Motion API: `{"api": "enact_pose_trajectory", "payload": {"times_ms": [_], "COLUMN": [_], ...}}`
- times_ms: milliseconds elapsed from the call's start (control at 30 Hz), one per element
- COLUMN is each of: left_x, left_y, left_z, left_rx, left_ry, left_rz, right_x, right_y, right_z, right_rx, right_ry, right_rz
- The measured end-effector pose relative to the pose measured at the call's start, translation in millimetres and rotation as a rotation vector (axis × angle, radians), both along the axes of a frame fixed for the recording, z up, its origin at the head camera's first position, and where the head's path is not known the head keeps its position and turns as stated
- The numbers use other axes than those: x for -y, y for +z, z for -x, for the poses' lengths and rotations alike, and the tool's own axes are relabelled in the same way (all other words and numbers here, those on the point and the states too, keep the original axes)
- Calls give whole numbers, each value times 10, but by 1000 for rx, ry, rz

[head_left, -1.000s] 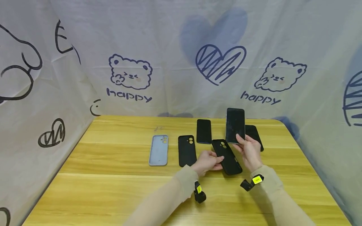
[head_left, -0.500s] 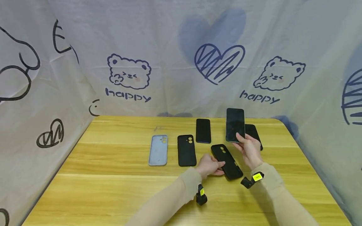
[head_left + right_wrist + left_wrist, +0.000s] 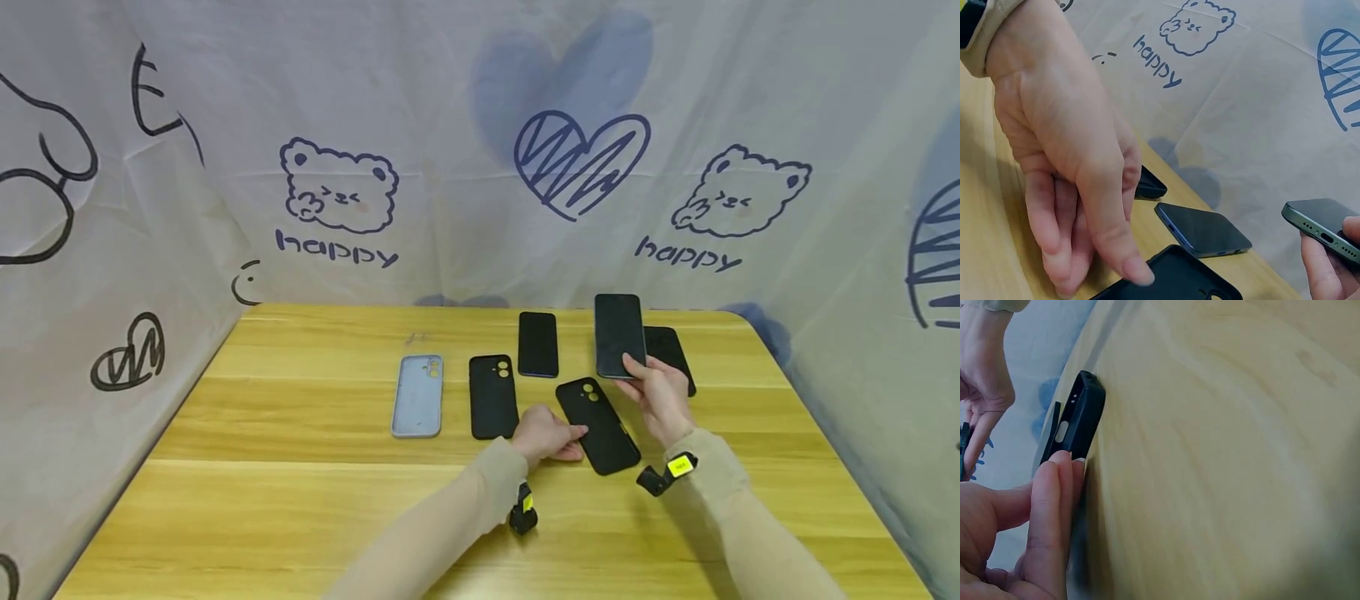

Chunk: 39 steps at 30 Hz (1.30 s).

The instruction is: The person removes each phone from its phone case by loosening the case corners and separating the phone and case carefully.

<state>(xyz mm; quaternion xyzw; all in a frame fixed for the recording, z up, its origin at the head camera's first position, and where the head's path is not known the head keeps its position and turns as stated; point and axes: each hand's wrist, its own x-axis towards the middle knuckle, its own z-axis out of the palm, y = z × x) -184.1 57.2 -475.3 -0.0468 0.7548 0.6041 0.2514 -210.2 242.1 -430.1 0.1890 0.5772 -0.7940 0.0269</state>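
My left hand [image 3: 546, 435] pinches the left edge of a black phone case [image 3: 603, 437], thumb over its inner side. The case lies slanted, hollow side up, at or just above the table. In the left wrist view the fingertips meet the case's side wall [image 3: 1092, 415]. My right hand [image 3: 662, 402] grips the lower end of a dark-screened phone [image 3: 618, 329], thumb on the screen. That phone is raised off the table; its greenish bottom edge with a charging port [image 3: 1327, 237] shows in the right wrist view.
Left of my hand lie another black phone case [image 3: 492, 398] and a light blue phone case [image 3: 417, 397]. A dark phone [image 3: 538, 344] rests behind them. Another dark phone [image 3: 670, 354] is partly hidden behind my right hand. A printed cloth [image 3: 442, 208] hangs behind the wooden table [image 3: 285, 508].
The black case in my left hand has come slightly toward me and lower, then a little left. The phone in my right hand has shifted slightly left and down.
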Motion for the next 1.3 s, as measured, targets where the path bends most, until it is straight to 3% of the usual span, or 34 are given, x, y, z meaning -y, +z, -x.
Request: {"api": "enact_pose_trajectory", "payload": {"times_ms": [167,267,400,533,633,767,933,1300], "left_x": [117,228,408,590,724,882,1004,1033], "left_y": [70,124,226,326,367,366,342,338], "left_z": [33,49,54,63,83,113,125,102], "left_rx": [-64,-184,-398,-584,-659,-689,-695,-691], "left_ry": [-56,-121,-209,-243,-257,-289,-299,-315], "left_rz": [13,83,215,329,380,411,446,466], "right_x": [-9,-30,-72,-99,-97,-97,-131,-147], "right_y": [11,23,38,18,-38,-140,-222,-283], "right_z": [66,120,188,274,357,442,494,512], "right_rx": [14,14,6,34,82,130,166,196], "right_ry": [-23,-38,-19,20,50,66,54,59], "right_rz": [-3,-11,-49,-114,-209,-298,-326,-389]}}
